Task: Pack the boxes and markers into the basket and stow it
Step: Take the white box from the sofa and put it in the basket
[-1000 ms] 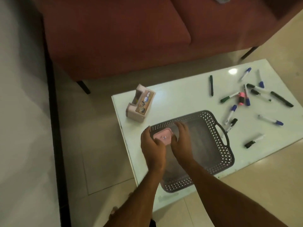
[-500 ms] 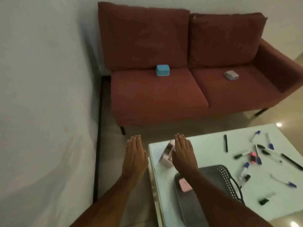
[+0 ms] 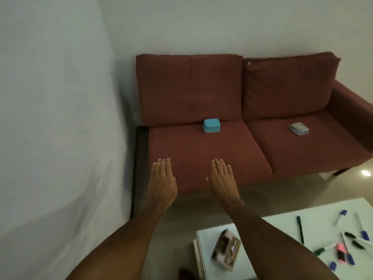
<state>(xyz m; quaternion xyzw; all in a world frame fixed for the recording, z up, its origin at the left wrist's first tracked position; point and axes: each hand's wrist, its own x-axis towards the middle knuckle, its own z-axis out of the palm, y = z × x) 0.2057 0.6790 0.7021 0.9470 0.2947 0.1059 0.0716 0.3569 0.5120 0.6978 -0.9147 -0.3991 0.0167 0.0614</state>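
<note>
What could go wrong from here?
1. Both hands, left and right, are open and reach toward the sofa; the blue box lies farther back on the seat, so a stretch may be needed.
2. The grey box on the other cushion could get missed.
3. Markers lie loose on the table; a forearm passing over may knock the pink box at its corner.

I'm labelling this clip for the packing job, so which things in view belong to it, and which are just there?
Belongs to the job:
blue box on the left sofa seat
grey box on the right sofa seat
pink box on the white table
scattered markers on that table

Just there:
red sofa
wall
floor

Both hands, left and right, are open and empty.
</note>
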